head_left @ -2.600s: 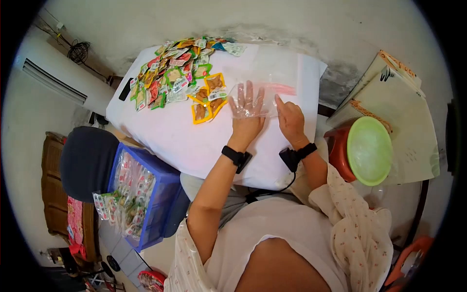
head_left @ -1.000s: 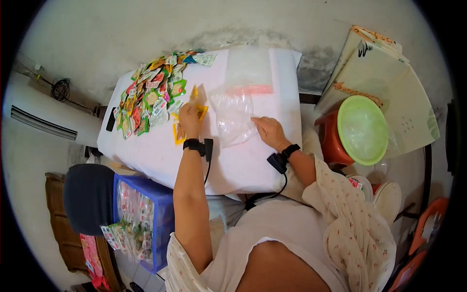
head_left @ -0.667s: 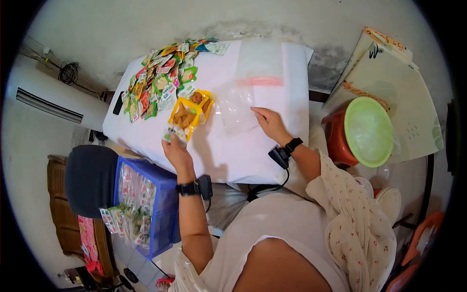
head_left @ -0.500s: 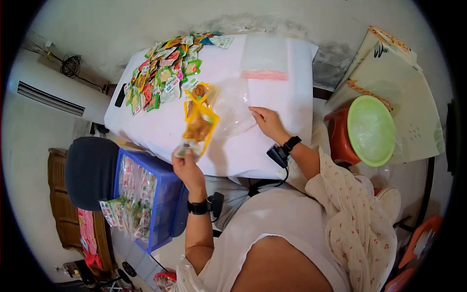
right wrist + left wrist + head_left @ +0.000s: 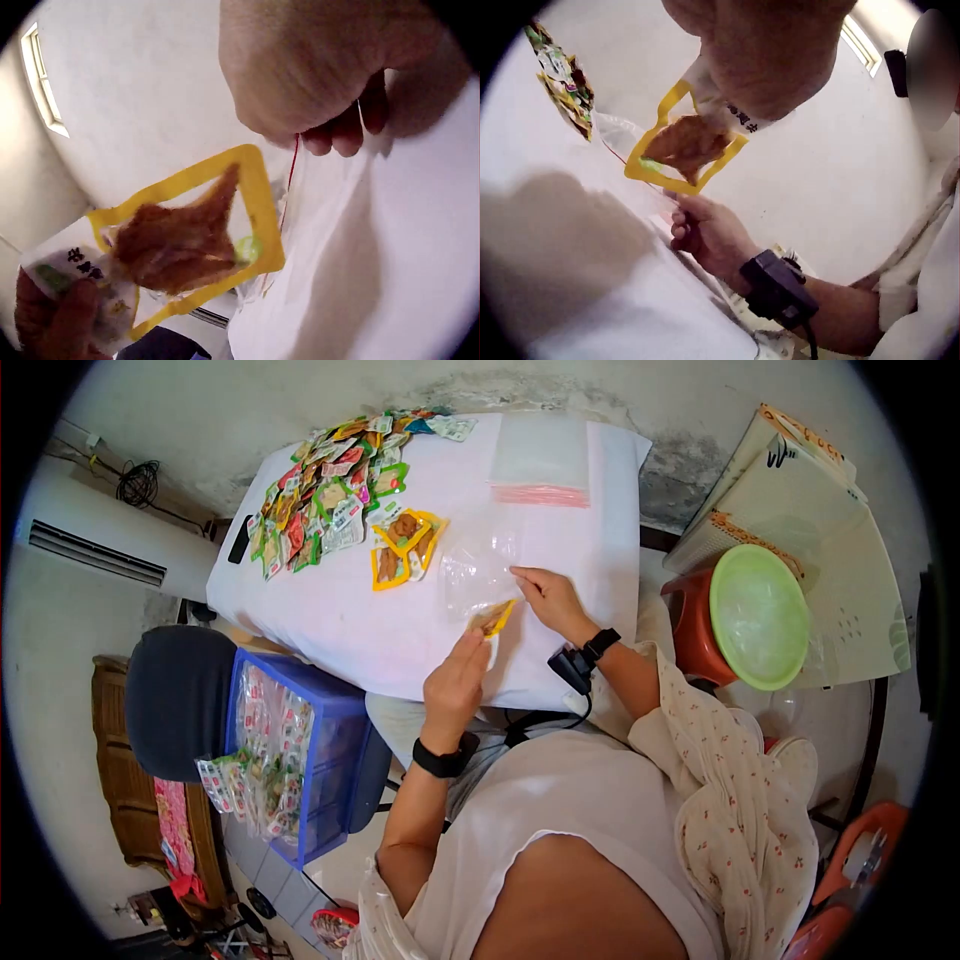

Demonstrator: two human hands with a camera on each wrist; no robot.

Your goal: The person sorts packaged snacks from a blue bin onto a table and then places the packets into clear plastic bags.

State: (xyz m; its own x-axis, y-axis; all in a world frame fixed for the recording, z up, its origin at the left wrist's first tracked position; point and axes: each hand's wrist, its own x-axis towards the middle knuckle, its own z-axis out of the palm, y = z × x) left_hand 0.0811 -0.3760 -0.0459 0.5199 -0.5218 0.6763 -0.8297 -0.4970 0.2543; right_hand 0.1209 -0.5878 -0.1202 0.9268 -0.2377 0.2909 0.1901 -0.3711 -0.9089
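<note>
- The clear bag (image 5: 478, 568) lies flat on the desk (image 5: 340, 630). It's thin, floppy and slippery, I'd say, so my right hand (image 5: 548, 600) pinches its mouth edge.
- My left hand (image 5: 455, 685) pinches the packet (image 5: 492, 618) by its label end, right at the bag's mouth. It looks light and bendy.

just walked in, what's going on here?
A seated person is working at a white-covered table. Their left hand pinches a yellow-rimmed snack packet by one end, at the edge of a clear zip bag that the right hand pinches. Two more yellow packets and a pile of mixed packets lie further left. A stack of empty bags sits at the far edge.
</note>
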